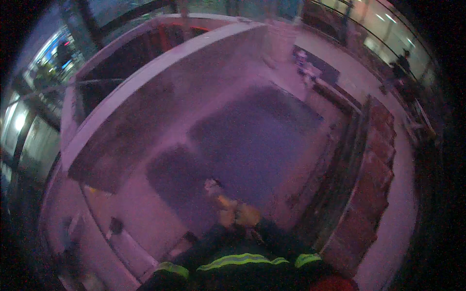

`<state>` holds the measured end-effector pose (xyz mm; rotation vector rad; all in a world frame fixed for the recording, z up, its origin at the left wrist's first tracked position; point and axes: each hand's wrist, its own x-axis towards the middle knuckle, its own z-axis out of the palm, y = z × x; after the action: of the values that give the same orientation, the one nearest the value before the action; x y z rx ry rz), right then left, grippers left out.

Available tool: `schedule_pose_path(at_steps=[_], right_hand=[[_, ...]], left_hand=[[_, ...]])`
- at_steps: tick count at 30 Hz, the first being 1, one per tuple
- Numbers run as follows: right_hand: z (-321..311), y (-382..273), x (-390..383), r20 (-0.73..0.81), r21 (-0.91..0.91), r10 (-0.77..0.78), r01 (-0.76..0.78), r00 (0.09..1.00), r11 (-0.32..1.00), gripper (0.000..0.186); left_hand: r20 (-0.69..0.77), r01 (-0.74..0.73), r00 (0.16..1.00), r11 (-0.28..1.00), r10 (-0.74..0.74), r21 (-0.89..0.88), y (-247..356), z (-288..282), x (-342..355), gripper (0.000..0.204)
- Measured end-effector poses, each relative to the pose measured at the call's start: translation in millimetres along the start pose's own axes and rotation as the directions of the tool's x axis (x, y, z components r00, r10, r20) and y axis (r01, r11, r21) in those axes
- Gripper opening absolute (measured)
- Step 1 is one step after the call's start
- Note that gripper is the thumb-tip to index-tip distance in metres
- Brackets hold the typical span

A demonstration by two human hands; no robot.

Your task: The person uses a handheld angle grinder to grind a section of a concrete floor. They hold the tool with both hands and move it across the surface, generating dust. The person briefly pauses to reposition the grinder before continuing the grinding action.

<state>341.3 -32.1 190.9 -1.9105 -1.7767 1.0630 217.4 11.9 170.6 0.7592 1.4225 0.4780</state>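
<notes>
My two hands are together low in the middle of the head view, in front of my dark jacket with yellow-green reflective bands. My left hand and my right hand look closed, side by side and nearly touching. From them a short thing with a pale, dark-edged tip and an orange-tan middle points away, up and left. Its kind is too blurred to tell. The left hand appears wrapped round its near end; the right is tight against it, fingers blurred. Beyond lies a dark patch on the pinkish floor.
A long pale wall or beam spans the far left. At the right run dark rails and a row of reddish-brown slabs. A small white-and-dark object is at the back. A person is at the far right.
</notes>
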Motion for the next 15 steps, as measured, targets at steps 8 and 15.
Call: schedule_pose_path(at_steps=[8,15], right_hand=[[-36.0,-18.2,56.3,0.092,0.098,0.002,-0.011,0.996,0.995,0.053],[-3.3,13.2,67.0,0.078,0.054,0.091,-0.095,0.993,0.994,0.054]], left_hand=[[0.006,-0.243,0.968,0.946,0.25,-0.215,-32.2,16.8,117.8,0.046],[0.236,-0.091,0.95,0.904,0.205,-0.418,-51.7,25.7,154.3,0.048]])
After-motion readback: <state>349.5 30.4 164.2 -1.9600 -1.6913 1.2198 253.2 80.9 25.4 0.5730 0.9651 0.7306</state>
